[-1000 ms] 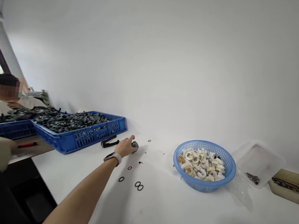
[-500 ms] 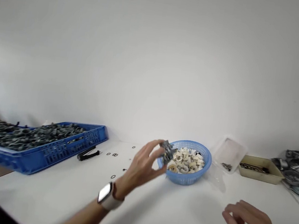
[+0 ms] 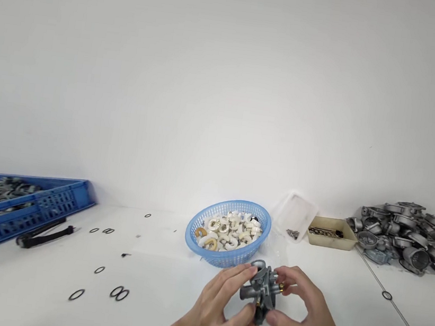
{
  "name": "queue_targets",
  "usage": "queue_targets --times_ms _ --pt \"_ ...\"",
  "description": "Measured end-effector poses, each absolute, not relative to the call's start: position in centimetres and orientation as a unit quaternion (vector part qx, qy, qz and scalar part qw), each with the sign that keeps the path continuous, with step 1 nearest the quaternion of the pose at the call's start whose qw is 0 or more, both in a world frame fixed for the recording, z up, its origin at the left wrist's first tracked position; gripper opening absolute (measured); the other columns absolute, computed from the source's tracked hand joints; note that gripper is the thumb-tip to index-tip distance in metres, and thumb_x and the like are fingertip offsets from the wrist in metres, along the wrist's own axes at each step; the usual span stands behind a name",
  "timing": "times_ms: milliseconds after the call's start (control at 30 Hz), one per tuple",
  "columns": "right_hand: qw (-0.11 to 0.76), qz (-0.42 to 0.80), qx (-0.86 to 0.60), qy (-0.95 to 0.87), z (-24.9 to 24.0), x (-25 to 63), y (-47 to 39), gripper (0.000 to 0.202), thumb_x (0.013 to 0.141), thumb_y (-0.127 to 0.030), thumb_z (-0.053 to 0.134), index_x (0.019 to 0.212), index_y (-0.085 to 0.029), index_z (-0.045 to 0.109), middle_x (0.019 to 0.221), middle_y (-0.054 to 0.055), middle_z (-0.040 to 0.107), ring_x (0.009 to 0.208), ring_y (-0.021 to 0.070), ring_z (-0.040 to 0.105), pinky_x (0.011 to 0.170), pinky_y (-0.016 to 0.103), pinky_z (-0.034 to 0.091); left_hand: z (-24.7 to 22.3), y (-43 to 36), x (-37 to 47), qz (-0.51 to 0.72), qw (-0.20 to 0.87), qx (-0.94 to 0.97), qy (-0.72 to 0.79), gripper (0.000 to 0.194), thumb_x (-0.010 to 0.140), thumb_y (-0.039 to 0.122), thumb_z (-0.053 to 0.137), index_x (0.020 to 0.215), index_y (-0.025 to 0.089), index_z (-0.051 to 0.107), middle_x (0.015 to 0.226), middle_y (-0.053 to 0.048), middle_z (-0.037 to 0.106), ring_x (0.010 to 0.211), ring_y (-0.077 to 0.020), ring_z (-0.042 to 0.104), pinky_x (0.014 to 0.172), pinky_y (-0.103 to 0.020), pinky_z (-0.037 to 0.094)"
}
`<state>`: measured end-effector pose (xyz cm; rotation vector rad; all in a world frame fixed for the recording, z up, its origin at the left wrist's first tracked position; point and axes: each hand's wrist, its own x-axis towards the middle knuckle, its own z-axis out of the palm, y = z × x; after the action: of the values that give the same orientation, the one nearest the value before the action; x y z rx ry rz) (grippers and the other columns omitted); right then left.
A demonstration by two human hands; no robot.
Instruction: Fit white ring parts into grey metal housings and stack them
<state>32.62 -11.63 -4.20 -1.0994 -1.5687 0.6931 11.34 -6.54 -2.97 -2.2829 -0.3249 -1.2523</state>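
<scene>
A grey metal carburetor-like part [image 3: 262, 289] with small brass fittings is held over the white table, just in front of the blue round basket. My left hand [image 3: 218, 310] grips it from the left, fingers closed on its top and lower side. From the right, my right hand [image 3: 304, 313] pinches the same part, thumb low and fingertips near the brass fitting. The blue round basket [image 3: 225, 257] holds many white and a few tan ring-shaped pieces.
A blue crate [image 3: 47, 202] of dark parts stands at the left, with a black-handled tool [image 3: 47, 237] beside it. Black rings [image 3: 76, 294] lie scattered. Behind are a clear tray [image 3: 294, 216], a beige tray [image 3: 330, 241] and a pile of metal parts [image 3: 404, 235].
The view has turned to the right. My left hand has brought the metal part down in front of the round basket, and my right hand has come in and taken hold of it too.
</scene>
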Motion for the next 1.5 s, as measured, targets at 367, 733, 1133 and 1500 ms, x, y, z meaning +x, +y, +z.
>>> queue_targets --times_ms 367,733,1133,1500 --pt "0.482 0.353 -0.471 -0.649 -4.6 32.7 -11.6 0.047 0.081 -0.039 0.077 0.126 -0.030 0.064 0.121 0.006 0.068 0.111 0.0280 0.064 0.103 0.046 0.053 -4.5 -7.1 10.9 -0.445 0.223 -0.861 -0.106 0.024 0.074 0.015 0.075 0.088 0.022 0.056 0.129 -0.017 0.065 0.114 -0.0299 0.066 0.088 -0.039 0.060" --pt "0.375 0.378 -0.519 -0.669 -3.4 34.7 -12.6 0.102 0.068 -0.044 0.088 0.155 -0.042 0.036 0.163 0.006 0.034 0.149 0.0365 0.034 0.116 0.057 0.038 -3.6 -6.8 11.2 -0.426 -0.570 -0.655 -0.255 0.044 0.076 0.025 0.081 0.101 0.026 0.044 0.119 -0.007 0.067 0.110 -0.0266 0.062 0.081 -0.037 0.048" --pt "0.326 0.335 -0.463 -0.753 -0.7 33.5 -13.4 0.077 0.063 -0.016 0.086 0.133 -0.033 0.060 0.141 0.005 0.060 0.130 0.0306 0.056 0.109 0.039 0.049 -3.8 -6.5 11.1 -0.287 -0.838 -0.453 -0.104 0.038 0.076 0.016 0.074 0.102 0.023 0.046 0.099 -0.003 0.069 0.084 -0.0178 0.066 0.074 -0.027 0.042" --pt "0.360 0.279 -0.383 -0.803 -1.2 33.4 -13.3 0.084 0.059 -0.010 0.087 0.133 -0.035 0.056 0.132 0.003 0.064 0.123 0.0266 0.059 0.102 0.034 0.050 -4.0 -6.8 11.3 -0.263 -0.871 -0.407 -0.088 0.040 0.073 0.021 0.079 0.102 0.022 0.051 0.091 -0.002 0.067 0.084 -0.0195 0.065 0.071 -0.025 0.044"
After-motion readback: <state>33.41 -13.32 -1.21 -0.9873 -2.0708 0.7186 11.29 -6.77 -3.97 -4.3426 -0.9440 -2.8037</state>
